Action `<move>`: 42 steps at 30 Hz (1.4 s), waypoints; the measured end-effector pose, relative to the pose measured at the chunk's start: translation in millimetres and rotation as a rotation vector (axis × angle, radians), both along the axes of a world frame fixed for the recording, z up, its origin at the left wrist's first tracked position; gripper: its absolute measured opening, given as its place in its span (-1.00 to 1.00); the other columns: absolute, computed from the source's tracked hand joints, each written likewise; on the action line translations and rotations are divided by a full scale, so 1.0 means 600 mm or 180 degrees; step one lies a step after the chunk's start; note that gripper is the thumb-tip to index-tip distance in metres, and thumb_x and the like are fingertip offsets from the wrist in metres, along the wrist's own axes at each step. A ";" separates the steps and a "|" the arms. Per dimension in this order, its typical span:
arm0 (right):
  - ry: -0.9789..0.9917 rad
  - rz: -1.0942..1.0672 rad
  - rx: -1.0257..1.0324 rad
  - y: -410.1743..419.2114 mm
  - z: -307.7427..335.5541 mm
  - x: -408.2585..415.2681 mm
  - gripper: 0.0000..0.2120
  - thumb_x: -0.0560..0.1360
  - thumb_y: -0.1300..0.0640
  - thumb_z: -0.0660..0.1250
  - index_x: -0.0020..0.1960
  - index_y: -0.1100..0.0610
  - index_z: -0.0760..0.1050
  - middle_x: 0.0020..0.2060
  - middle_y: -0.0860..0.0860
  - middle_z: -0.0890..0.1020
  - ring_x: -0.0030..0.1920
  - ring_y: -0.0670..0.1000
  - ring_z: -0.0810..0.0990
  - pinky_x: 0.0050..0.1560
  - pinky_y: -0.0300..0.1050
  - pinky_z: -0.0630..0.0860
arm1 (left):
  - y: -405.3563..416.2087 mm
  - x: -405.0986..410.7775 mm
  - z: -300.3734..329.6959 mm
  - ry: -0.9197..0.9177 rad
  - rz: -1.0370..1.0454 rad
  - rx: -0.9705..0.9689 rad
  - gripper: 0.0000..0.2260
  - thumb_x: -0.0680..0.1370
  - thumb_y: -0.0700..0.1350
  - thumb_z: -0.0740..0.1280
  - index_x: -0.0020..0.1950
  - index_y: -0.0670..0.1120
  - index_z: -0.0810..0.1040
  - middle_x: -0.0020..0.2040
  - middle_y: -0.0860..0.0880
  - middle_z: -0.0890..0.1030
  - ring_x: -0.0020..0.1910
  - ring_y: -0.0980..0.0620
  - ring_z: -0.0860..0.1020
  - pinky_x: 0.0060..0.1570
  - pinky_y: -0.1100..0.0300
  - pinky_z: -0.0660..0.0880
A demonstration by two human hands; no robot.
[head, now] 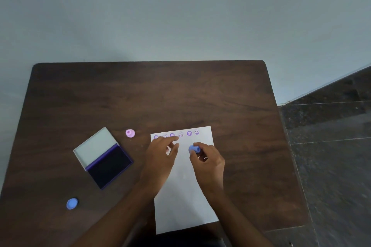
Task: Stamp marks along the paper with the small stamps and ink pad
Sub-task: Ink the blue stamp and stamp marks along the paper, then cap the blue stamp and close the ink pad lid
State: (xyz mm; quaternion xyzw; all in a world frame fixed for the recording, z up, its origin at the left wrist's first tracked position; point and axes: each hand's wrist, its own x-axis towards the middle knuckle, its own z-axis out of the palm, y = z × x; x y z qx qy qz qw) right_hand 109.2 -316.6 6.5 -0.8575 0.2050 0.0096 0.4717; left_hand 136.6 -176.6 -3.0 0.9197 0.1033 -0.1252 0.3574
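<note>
just dark wooden table (180, 96), grey wall (180, 10)

No legible text, brand, label or number anywhere in view. Only signs present: a row of purple stamped marks (180, 134) along the top edge of the paper (184, 196), smiley faces alternating with flower-rimmed faces. Leftmost marks partly covered by the left hand (160, 156).

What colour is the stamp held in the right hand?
Blue; the stamp sits between the right hand's fingertips over the paper, clearest in the head view.
</note>
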 end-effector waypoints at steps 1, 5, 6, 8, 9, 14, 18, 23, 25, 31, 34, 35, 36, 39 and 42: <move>0.0030 0.0049 0.0095 0.007 0.006 0.000 -0.86 0.44 0.13 0.47 0.00 0.09 0.64 -0.12 -0.12 0.66 -0.16 -0.13 0.63 -0.17 -0.49 0.50 | 0.009 -0.008 0.002 0.0032 0.0102 -0.0017 -0.71 0.54 0.08 0.30 0.22 0.03 0.57 0.16 0.04 0.62 -0.01 0.12 0.56 0.02 0.31 0.48; 0.0274 0.0308 0.0275 0.033 0.017 0.001 -0.83 0.44 0.02 0.46 0.00 0.04 0.63 -0.05 -0.07 0.70 -0.12 -0.08 0.64 -0.04 -0.24 0.61 | 0.051 -0.038 0.032 0.0485 0.0348 -0.0160 -0.70 0.54 0.04 0.32 0.25 0.02 0.53 0.18 0.04 0.57 -0.07 0.16 0.50 -0.03 0.36 0.43; 0.0323 0.0373 0.0278 0.042 0.019 0.000 -0.82 0.44 -0.01 0.46 0.00 0.03 0.63 -0.04 -0.06 0.70 -0.12 -0.07 0.64 -0.03 -0.13 0.65 | 0.056 -0.040 0.034 0.0697 0.0460 -0.0111 -0.70 0.54 0.02 0.33 0.25 -0.01 0.51 0.19 0.01 0.56 -0.01 0.12 0.50 0.05 0.29 0.44; 0.0370 0.0498 0.0247 0.060 0.020 -0.003 -0.80 0.43 -0.04 0.45 0.00 0.02 0.62 -0.05 -0.06 0.71 -0.14 -0.05 0.65 -0.05 -0.03 0.67 | 0.065 -0.045 0.029 0.1104 0.0595 0.0046 -0.65 0.52 -0.03 0.37 0.28 -0.06 0.47 0.21 -0.06 0.53 0.13 0.02 0.51 0.20 0.21 0.43; 0.0348 0.0566 0.0208 0.070 0.022 -0.005 -0.80 0.43 -0.05 0.45 -0.01 0.02 0.62 -0.07 -0.06 0.71 -0.15 -0.05 0.65 -0.06 -0.02 0.67 | 0.080 -0.065 0.039 0.1206 0.0593 0.0051 -0.59 0.49 -0.03 0.41 0.30 -0.08 0.43 0.24 -0.09 0.51 0.19 -0.02 0.49 0.27 0.16 0.39; 0.0293 0.0919 0.0180 0.122 0.035 -0.012 -0.82 0.43 -0.02 0.46 -0.05 0.05 0.60 -0.16 -0.05 0.70 -0.27 -0.04 0.64 -0.17 -0.25 0.63 | 0.139 -0.113 0.065 0.0226 0.0851 -0.0349 -0.71 0.54 -0.03 0.33 0.26 0.00 0.51 0.20 -0.02 0.56 0.16 0.05 0.52 0.18 0.25 0.43; 0.0325 0.1226 0.0373 0.163 0.046 -0.019 -0.86 0.45 0.05 0.46 -0.03 0.08 0.61 -0.20 -0.03 0.69 -0.26 -0.05 0.65 -0.28 -0.44 0.54 | 0.190 -0.157 0.043 0.0090 0.1232 -0.0368 -0.73 0.55 -0.01 0.31 0.24 -0.01 0.54 0.20 0.01 0.57 0.15 0.08 0.53 0.21 0.22 0.45; 0.0606 0.1582 0.0734 0.211 0.053 -0.027 -0.82 0.47 0.10 0.44 0.06 0.09 0.63 -0.15 0.03 0.71 -0.24 -0.01 0.69 -0.28 -0.35 0.59 | 0.246 -0.216 0.030 -0.0322 0.1624 -0.0469 -0.79 0.55 -0.07 0.32 0.18 0.01 0.57 0.12 0.06 0.59 0.11 0.12 0.55 0.17 0.23 0.49; 0.0720 0.1674 0.0804 0.227 0.053 -0.030 -0.78 0.47 0.09 0.44 0.09 0.09 0.63 -0.15 0.02 0.72 -0.26 -0.01 0.70 -0.20 -0.26 0.64 | 0.262 -0.235 0.025 -0.0310 0.1706 -0.0297 -0.81 0.56 -0.08 0.30 0.17 0.00 0.58 0.10 0.07 0.57 0.06 0.17 0.52 0.10 0.34 0.42; 0.0826 0.1866 0.0926 0.272 0.054 -0.038 -0.80 0.47 0.12 0.44 0.09 0.09 0.64 -0.19 0.00 0.73 -0.30 0.00 0.70 -0.15 -0.13 0.67 | 0.308 -0.274 -0.016 -0.0172 0.2338 0.0136 -0.74 0.53 -0.05 0.36 0.20 -0.03 0.58 0.16 -0.01 0.57 0.11 0.07 0.51 0.18 0.20 0.43; 0.0811 0.1969 0.0967 0.287 0.056 -0.042 -0.80 0.47 0.14 0.44 0.09 0.11 0.64 -0.19 0.02 0.73 -0.29 0.02 0.70 -0.14 -0.08 0.68 | 0.317 -0.283 -0.031 0.0033 0.2619 0.0211 -0.60 0.51 0.04 0.35 0.33 -0.03 0.47 0.28 -0.01 0.48 0.22 0.01 0.46 0.26 0.14 0.40; 0.0805 0.1981 0.0971 0.291 0.057 -0.043 -0.80 0.47 0.15 0.44 0.09 0.12 0.64 -0.19 0.03 0.73 -0.30 0.03 0.70 -0.15 -0.09 0.68 | 0.319 -0.284 -0.036 0.0089 0.2673 0.0188 -0.56 0.51 0.06 0.34 0.36 -0.03 0.44 0.32 -0.01 0.46 0.24 0.01 0.45 0.28 0.11 0.39; 0.0806 0.1996 0.0977 0.294 0.057 -0.044 -0.80 0.47 0.15 0.44 0.09 0.12 0.64 -0.19 0.03 0.73 -0.30 0.04 0.70 -0.16 -0.11 0.67 | 0.321 -0.286 -0.039 0.0143 0.2700 0.0160 -0.54 0.51 0.08 0.34 0.38 -0.03 0.41 0.34 -0.01 0.44 0.26 0.00 0.45 0.29 0.10 0.39; 0.0836 0.2024 0.0967 0.299 0.054 -0.048 -0.81 0.46 0.15 0.44 0.08 0.12 0.64 -0.19 0.02 0.73 -0.30 0.04 0.70 -0.18 -0.15 0.66 | 0.324 -0.289 -0.046 0.0177 0.2673 0.0143 -0.53 0.52 0.05 0.35 0.40 -0.04 0.39 0.35 -0.02 0.43 0.28 0.00 0.43 0.31 0.10 0.37; 0.0866 0.2044 0.0928 0.300 0.050 -0.051 -0.80 0.46 0.14 0.44 0.08 0.12 0.64 -0.19 0.03 0.73 -0.30 0.03 0.70 -0.19 -0.17 0.66 | 0.325 -0.290 -0.051 0.0131 0.2635 0.0174 -0.55 0.52 0.01 0.36 0.38 -0.06 0.41 0.32 -0.02 0.45 0.26 0.00 0.43 0.31 0.14 0.35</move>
